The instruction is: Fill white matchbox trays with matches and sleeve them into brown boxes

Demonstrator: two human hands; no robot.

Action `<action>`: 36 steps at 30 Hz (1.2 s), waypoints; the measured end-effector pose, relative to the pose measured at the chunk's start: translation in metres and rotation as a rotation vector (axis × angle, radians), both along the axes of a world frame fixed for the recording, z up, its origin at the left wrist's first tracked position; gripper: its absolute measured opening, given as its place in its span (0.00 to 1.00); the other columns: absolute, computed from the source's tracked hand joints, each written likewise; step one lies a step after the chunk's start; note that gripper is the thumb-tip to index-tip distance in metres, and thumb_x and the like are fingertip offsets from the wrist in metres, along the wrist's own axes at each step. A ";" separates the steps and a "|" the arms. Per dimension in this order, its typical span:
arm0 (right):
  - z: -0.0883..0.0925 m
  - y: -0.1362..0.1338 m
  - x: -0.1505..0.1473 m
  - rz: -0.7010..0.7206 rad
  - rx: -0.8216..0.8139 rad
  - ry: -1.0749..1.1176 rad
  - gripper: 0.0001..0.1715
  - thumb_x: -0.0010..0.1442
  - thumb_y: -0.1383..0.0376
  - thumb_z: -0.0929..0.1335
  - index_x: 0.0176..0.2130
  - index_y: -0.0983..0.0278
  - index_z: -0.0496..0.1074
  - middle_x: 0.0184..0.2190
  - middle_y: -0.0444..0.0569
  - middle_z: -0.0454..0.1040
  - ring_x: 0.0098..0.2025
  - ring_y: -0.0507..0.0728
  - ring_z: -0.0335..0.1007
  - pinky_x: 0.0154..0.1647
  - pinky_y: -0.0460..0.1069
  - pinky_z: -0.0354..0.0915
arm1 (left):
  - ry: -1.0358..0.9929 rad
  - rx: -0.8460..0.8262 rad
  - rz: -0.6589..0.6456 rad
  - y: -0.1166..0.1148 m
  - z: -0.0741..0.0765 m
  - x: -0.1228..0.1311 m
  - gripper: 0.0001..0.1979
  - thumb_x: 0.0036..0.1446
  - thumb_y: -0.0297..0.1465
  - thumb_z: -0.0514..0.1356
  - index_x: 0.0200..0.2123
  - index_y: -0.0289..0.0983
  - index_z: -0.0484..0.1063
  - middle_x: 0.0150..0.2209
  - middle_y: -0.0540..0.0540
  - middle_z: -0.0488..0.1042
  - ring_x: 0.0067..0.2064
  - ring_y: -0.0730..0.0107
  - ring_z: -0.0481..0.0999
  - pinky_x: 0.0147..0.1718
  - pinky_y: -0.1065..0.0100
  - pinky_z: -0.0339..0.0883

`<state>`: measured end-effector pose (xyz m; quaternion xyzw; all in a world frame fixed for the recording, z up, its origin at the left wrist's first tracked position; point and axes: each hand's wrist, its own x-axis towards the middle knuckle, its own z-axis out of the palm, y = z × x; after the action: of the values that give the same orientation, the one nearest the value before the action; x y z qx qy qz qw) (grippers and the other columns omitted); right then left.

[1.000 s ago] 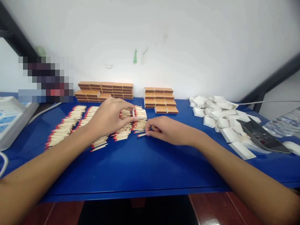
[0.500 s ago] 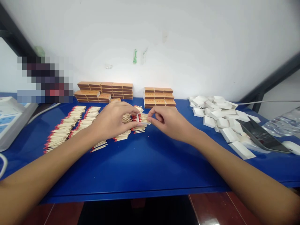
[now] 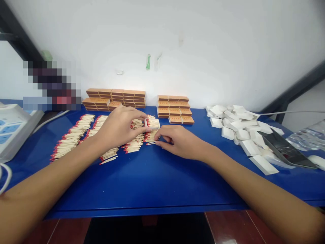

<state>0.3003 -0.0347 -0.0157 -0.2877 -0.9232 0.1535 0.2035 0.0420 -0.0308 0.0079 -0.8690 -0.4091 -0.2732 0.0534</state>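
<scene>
My left hand (image 3: 120,125) is closed on a small white matchbox tray (image 3: 154,124), thumb and fingers gripping its left end. Matches with red heads lie inside the tray, which is held over the far part of the rightmost match pile (image 3: 150,136). Just to the right of that pile, my right hand (image 3: 177,140) has its thumb and index finger pinched at the plain ends of some matches. More rows of loose matches (image 3: 133,144) lie beside and beneath my left hand, partly hidden by it. Further left, two long rows of matches (image 3: 73,137) slant across the blue table (image 3: 152,183).
Closed orange-brown matchboxes stand stacked along the wall, in a left stack (image 3: 128,98) and a right stack (image 3: 174,108). A heap of white trays (image 3: 238,122) lies at the right, with a dark phone (image 3: 288,149) beside it. A white power strip (image 3: 17,127) sits far left.
My right hand has moved from the tray's right end down towards me, to the matches. The tray in my left hand has shifted slightly away from me. Boxes before the right stack are now uncovered.
</scene>
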 end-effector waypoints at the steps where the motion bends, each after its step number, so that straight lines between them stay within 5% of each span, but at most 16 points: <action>1: -0.001 -0.001 -0.001 0.002 -0.024 -0.013 0.04 0.69 0.69 0.69 0.42 0.63 0.77 0.29 0.42 0.68 0.31 0.52 0.61 0.36 0.48 0.56 | 0.000 -0.001 -0.001 0.000 0.000 0.000 0.19 0.65 0.49 0.68 0.47 0.41 0.83 0.46 0.44 0.87 0.48 0.50 0.84 0.51 0.54 0.71; 11: 0.000 -0.003 -0.003 -0.065 -0.131 -0.102 0.06 0.74 0.67 0.67 0.41 0.64 0.74 0.32 0.44 0.69 0.33 0.54 0.61 0.37 0.49 0.56 | 0.007 -0.002 -0.041 0.002 -0.003 -0.002 0.19 0.66 0.48 0.68 0.47 0.39 0.83 0.47 0.43 0.86 0.49 0.50 0.84 0.51 0.54 0.70; 23: 0.001 0.009 0.005 -0.248 0.133 0.186 0.05 0.72 0.66 0.69 0.40 0.63 0.74 0.27 0.40 0.64 0.28 0.52 0.57 0.32 0.49 0.51 | 0.038 -0.016 -0.142 -0.004 -0.002 0.008 0.20 0.67 0.51 0.66 0.44 0.40 0.84 0.42 0.45 0.86 0.42 0.57 0.83 0.46 0.58 0.66; 30: 0.003 0.006 0.003 -0.212 0.215 0.247 0.05 0.71 0.67 0.70 0.39 0.64 0.75 0.26 0.39 0.62 0.27 0.51 0.56 0.31 0.49 0.52 | 0.015 0.020 -0.166 -0.005 -0.002 0.007 0.19 0.66 0.48 0.69 0.46 0.38 0.83 0.44 0.45 0.87 0.44 0.56 0.84 0.47 0.59 0.67; 36: -0.002 0.001 -0.001 -0.083 0.180 0.252 0.05 0.70 0.67 0.71 0.39 0.64 0.77 0.24 0.38 0.60 0.26 0.50 0.57 0.31 0.48 0.53 | -0.015 0.062 -0.009 0.000 -0.002 0.000 0.18 0.64 0.46 0.70 0.47 0.38 0.83 0.43 0.45 0.87 0.45 0.53 0.85 0.46 0.58 0.68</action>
<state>0.2994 -0.0337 -0.0173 -0.2847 -0.8877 0.0965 0.3487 0.0423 -0.0308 0.0059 -0.8668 -0.3968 -0.2925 0.0757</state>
